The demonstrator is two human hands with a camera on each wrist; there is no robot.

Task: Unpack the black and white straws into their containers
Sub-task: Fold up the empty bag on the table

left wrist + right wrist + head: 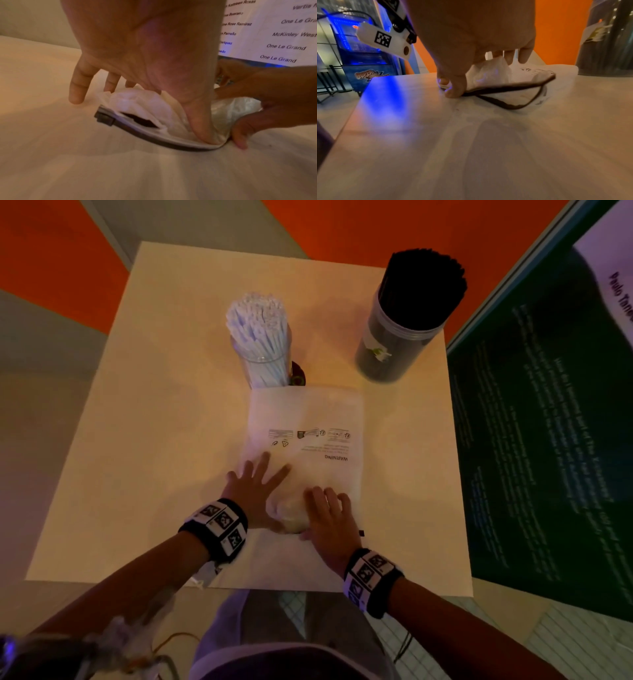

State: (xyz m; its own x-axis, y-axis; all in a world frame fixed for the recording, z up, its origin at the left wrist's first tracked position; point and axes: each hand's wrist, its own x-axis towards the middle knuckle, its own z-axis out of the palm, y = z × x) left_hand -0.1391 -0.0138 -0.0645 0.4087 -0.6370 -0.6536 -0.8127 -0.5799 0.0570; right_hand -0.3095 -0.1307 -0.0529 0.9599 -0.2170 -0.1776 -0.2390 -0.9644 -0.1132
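Observation:
White straws [257, 326] stand in a clear container at the table's middle back. Black straws [424, 282] fill a second clear container [607, 40] at the back right. A flat white zip bag [308, 419] with warning print lies in front of them, its mouth toward me. My left hand [255, 484] presses on the bag with fingers spread straight, and its thumb [202, 128] pushes down inside the dark zip rim [154, 140]. My right hand [329, 515] arches over crumpled plastic [488, 73] in the mouth, and its thumb [455, 88] pins the rim [513, 88] down.
The pale table [154, 440] ends just behind my wrists. A dark green printed board [548, 405] stands along the table's right side. A small dark object [298, 374] sits behind the white straws' container. A blue-lit arcade machine [359, 54] stands beyond the table's left.

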